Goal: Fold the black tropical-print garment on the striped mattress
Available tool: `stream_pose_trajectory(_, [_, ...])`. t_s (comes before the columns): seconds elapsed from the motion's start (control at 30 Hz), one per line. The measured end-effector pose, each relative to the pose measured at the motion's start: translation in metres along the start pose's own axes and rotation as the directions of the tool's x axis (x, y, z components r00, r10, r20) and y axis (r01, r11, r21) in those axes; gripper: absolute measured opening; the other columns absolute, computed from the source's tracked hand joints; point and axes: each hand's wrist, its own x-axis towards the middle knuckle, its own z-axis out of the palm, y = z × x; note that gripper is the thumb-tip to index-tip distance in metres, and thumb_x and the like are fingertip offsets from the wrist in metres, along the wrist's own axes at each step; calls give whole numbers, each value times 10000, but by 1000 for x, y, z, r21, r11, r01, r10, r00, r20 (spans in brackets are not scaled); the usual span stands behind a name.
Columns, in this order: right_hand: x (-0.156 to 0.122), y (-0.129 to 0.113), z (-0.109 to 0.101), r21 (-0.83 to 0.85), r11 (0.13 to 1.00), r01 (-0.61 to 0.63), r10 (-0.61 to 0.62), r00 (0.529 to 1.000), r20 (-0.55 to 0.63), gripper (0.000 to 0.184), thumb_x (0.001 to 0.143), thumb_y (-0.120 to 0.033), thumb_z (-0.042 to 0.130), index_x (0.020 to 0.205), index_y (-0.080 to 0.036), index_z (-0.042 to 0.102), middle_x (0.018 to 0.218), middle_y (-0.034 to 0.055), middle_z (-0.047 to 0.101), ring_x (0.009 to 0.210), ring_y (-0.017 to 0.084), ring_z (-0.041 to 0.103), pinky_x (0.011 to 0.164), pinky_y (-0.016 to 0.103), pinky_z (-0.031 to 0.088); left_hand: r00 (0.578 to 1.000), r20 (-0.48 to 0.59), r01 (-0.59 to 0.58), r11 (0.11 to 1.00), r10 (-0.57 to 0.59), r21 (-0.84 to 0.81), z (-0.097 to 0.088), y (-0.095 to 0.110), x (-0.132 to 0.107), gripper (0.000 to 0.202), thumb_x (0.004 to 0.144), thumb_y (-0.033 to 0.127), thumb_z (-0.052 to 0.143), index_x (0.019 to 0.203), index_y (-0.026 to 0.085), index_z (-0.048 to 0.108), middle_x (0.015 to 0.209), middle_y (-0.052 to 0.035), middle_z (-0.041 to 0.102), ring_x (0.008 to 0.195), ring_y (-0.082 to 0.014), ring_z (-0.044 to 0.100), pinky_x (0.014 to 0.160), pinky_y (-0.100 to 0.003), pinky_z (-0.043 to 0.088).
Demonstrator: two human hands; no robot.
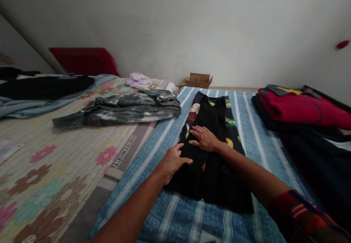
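Observation:
A black garment with a colourful fruit-and-leaf print lies partly folded on the blue striped cloth. My right hand rests flat on its black middle, fingers stretched toward the left edge. At that left edge, my left hand touches the fabric, its thumb and fingers apart. Printed panels show along both long sides of the garment. Whether any cloth sits under the left fingers is hard to see.
Grey-and-white patterned trousers lie left, on the floral bedsheet. Folded clothes, a red one among them, are stacked on the right. Behind are a lilac cloth, a cardboard box and a red case-like object by the wall.

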Motion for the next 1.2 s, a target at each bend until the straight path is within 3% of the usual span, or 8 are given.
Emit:
stream_pose_trajectory(0.2, [-9, -27, -34, 40, 998, 40, -36, 995, -97, 609, 893, -569, 358, 1273, -106, 471, 1309, 185, 466, 1220, 278, 421, 996, 436, 316, 983, -116, -114, 972, 140, 208, -1, 1, -16, 732, 572, 174, 674, 1248, 127, 398, 1121, -148, 623, 986, -243, 624, 852, -358, 479])
stream_pose_trajectory(0.33, [-29, -50, -34, 90, 992, 83, -78, 995, -56, 563, 882, -574, 383, 1188, -128, 537, 1223, 166, 533, 1150, 272, 484, 951, 426, 361, 956, -167, -125, 850, 241, 512, -6, -1, -14, 647, 560, 230, 660, 1174, 99, 504, 1215, -176, 570, 1053, -274, 585, 901, -377, 454])
stream_pose_trajectory(0.5, [-36, -52, -17, 143, 990, 19, -17, 1000, -11, 577, 884, -549, 389, 1261, -124, 491, 1360, 181, 424, 1279, 303, 349, 1014, 465, 292, 934, -116, -161, 685, 339, 711, -12, 3, -21, 473, 640, 372, 598, 1050, 137, 604, 1103, -120, 643, 1007, -273, 606, 852, -381, 487])
stream_pose_trajectory(0.63, [-38, -57, -30, 159, 987, -2, 16, 996, -86, 494, 878, -525, 427, 1134, -127, 567, 1181, 161, 561, 1133, 266, 491, 950, 416, 352, 857, -38, -267, 506, 514, 820, -6, 4, -33, 411, 718, 430, 527, 1036, 191, 628, 1163, -85, 620, 1090, -259, 562, 895, -380, 472])
stream_pose_trajectory(0.77, [-54, -70, -44, 144, 989, -16, 38, 988, -152, 306, 873, -409, 487, 958, -142, 610, 949, 95, 629, 931, 206, 571, 853, 332, 393, 884, 158, -320, 322, 440, 891, -1, -4, -36, 257, 692, 265, 544, 910, 220, 673, 1156, -68, 634, 1134, -245, 532, 998, -391, 385])
stream_pose_trajectory(0.9, [-76, -74, -48, 203, 979, -25, 75, 968, -241, 188, 877, -314, 489, 883, -170, 610, 890, 49, 625, 879, 162, 566, 802, 266, 390, 915, 171, -310, 363, 367, 879, -6, -2, -38, 307, 655, 200, 573, 938, 248, 684, 1181, -74, 630, 1148, -255, 528, 1016, -395, 354])
stream_pose_trajectory(1.07, [-94, -52, -51, 286, 935, -211, 296, 907, -299, 188, 896, -275, 446, 869, -195, 615, 861, 30, 622, 848, 146, 564, 746, 239, 380, 897, 148, -352, 470, 418, 809, 8, 33, -47, 286, 641, 258, 626, 915, 292, 699, 1199, -38, 623, 1143, -266, 529, 1013, -375, 343])
stream_pose_trajectory(1.2, [-99, -26, -50, 263, 873, -410, 478, 827, -297, 194, 887, -254, 442, 818, -207, 617, 836, 27, 619, 785, 150, 566, 688, 239, 368, 850, 311, -471, 349, 425, 810, 43, 63, -27, 220, 711, 263, 566, 894, 252, 688, 988, -48, 685, 949, -238, 607, 864, -325, 415])
